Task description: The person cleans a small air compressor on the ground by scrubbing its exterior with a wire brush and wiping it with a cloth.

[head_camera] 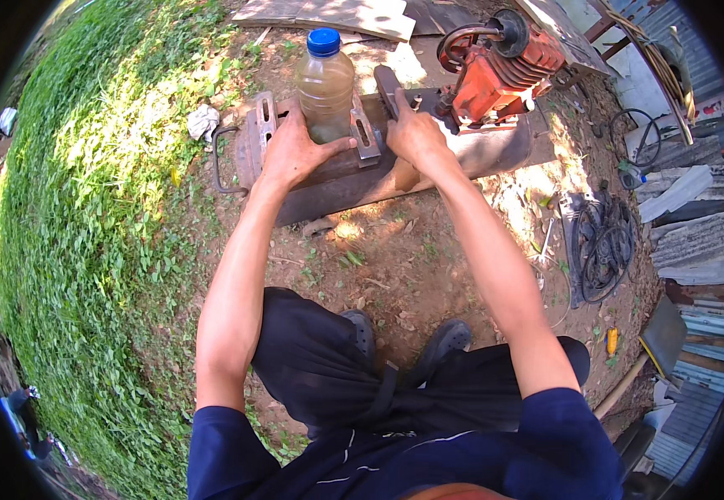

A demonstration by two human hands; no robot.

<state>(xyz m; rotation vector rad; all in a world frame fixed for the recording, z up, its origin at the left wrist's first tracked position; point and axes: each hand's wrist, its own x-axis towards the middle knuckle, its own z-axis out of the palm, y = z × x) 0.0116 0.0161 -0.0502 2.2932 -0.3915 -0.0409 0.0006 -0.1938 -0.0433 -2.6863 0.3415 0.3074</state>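
An air compressor's rusty cylindrical tank [337, 203] lies across the ground before me. A clear plastic bottle [326, 81] with a blue cap stands upright on it, between two slotted metal brackets [365, 134]. My left hand [296, 150] is around the bottle's lower part, thumb across its front and reaching the right bracket; its other fingertips are hidden. In my right hand [417, 134] is a dark bar-shaped tool [387, 87], possibly a brush, with my index finger along it. The red compressor pump [499, 81] sits on the tank's right end.
A bent metal handle [217, 159] projects from the tank's left end, near a crumpled white cloth [202, 122]. Coiled black cable [602, 244] and a wrench [547, 240] lie at right. Flat boards [349, 15] are behind; corrugated sheets [699, 244] line the right edge.
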